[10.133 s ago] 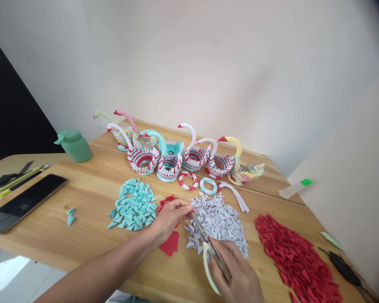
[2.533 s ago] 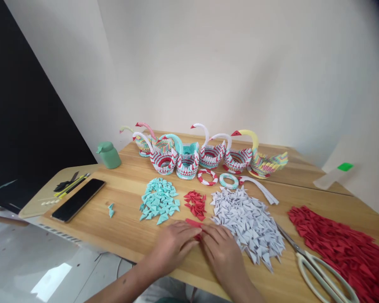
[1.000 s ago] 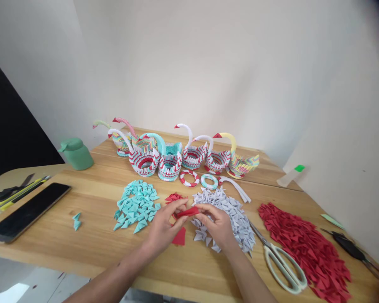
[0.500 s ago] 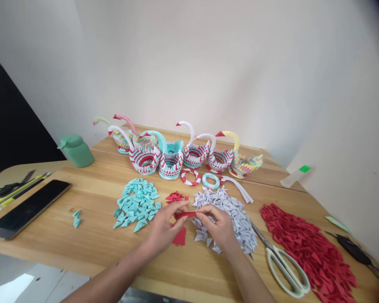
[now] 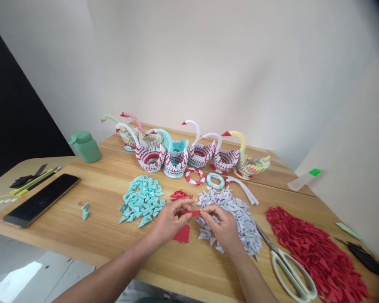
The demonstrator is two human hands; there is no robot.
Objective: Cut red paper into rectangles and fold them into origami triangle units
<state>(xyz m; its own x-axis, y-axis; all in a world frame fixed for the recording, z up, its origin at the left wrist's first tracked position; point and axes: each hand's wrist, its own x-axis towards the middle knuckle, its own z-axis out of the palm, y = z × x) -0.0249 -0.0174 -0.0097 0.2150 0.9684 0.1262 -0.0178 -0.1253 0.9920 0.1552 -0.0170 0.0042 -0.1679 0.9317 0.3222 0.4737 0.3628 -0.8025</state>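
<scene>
"What do the hands have between them?"

"A narrow strip of red paper (image 5: pixel 194 213). The left hand (image 5: pixel 171 219) pinches one end between thumb and fingers; the right hand (image 5: pixel 223 227) pinches the other with thumb and forefinger."

"Where exactly?"

"Level, in front of the small red pile (image 5: pixel 179 195), between the teal triangles (image 5: pixel 142 201) and the white triangles (image 5: pixel 244 223)."

"Can you see all of it?"

"Only the middle — both ends disappear under the fingertips, so I can't tell how many layers it has."

"What else is covered?"

"The left hand hides part of a flat red piece (image 5: pixel 182 235) on the table (image 5: pixel 104 235). The right hand blocks some of the white triangles."

"And at the edges?"

"The big red heap (image 5: pixel 318 248) and the handles of the scissors (image 5: pixel 293 269) run down to the lower edge. A black-handled tool (image 5: pixel 366 259) fades out at the right — too blurred there to identify. The paper swans (image 5: pixel 176 164) overlap, so the rear ones show only partly."
</scene>
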